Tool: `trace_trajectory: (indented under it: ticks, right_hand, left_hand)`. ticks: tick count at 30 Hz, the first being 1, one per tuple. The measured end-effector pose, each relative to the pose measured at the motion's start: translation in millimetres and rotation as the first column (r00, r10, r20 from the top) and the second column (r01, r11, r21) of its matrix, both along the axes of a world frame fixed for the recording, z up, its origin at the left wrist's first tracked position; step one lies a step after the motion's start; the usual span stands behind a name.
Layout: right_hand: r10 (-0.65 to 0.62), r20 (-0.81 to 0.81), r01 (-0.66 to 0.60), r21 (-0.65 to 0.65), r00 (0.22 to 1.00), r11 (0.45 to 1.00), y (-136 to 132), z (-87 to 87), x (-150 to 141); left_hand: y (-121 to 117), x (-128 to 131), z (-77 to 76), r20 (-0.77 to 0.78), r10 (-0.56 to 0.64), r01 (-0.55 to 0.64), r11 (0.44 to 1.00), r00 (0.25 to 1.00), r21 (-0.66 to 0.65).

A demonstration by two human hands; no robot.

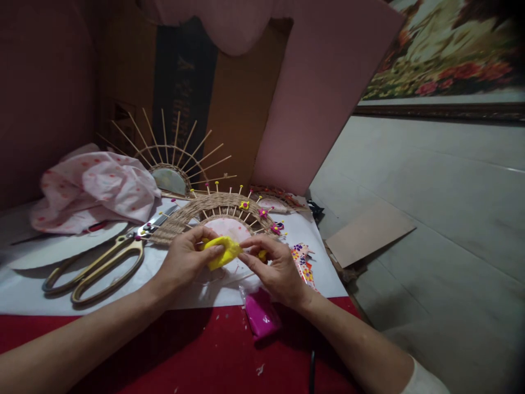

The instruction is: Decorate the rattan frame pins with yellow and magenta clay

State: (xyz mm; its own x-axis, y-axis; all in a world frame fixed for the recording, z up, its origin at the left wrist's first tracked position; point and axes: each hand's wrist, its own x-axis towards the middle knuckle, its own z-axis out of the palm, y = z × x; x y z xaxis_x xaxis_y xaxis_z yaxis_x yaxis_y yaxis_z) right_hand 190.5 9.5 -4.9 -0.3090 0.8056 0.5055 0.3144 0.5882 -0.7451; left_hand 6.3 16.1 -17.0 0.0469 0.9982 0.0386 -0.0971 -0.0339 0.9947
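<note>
My left hand (186, 260) grips a soft yellow packet, seemingly modelling clay (221, 253), between thumb and fingers. My right hand (279, 268) pinches the right end of the same yellow clay, and another small yellow bit (262, 255) shows by its curled fingers. Just behind both hands stands a woven half-round fan (221, 205) with thin sticks, beads of pink and yellow on the tips, and small clay flowers (263, 212) on its right side. A magenta clay packet (261, 314) lies below my right hand.
Large gold-handled scissors (109, 268) lie left on the white sheet (164, 295). Spotted cloth (98, 189) is bunched behind them. An unfinished stick frame (170, 169) leans on a cardboard box (241, 109). Flower-patterned scraps (304, 265) lie right. Red cloth (197, 350) covers the near edge.
</note>
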Motion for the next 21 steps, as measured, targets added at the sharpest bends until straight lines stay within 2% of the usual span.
trace_trajectory:
  ticks: [6, 9, 16, 21]
  right_hand:
    - [-0.057, 0.010, 0.057, 0.009, 0.998, 0.998, 1.1, 2.2, 2.9]
    - [-0.031, 0.007, 0.032, -0.019, 0.999, 0.999, 1.7, 1.6, 3.9]
    - [0.037, -0.017, -0.039, -0.132, 0.999, 0.991, 3.3, 2.8, 4.9]
    - [0.054, -0.006, -0.054, -0.155, 0.999, 0.986, 1.7, 4.9, 4.0]
  left_hand:
    - [-1.2, 0.2, 7.0, -0.043, 0.061, -0.063, 0.998, 0.997, -0.033]
    - [-1.7, 0.5, 8.9, -0.061, 0.074, -0.076, 0.997, 0.995, -0.028]
    - [-0.8, 0.2, 7.1, -0.021, 0.010, -0.010, 1.000, 1.000, -0.012]
    - [-1.2, -0.1, 3.3, -0.027, -0.043, 0.044, 0.998, 0.999, 0.052]
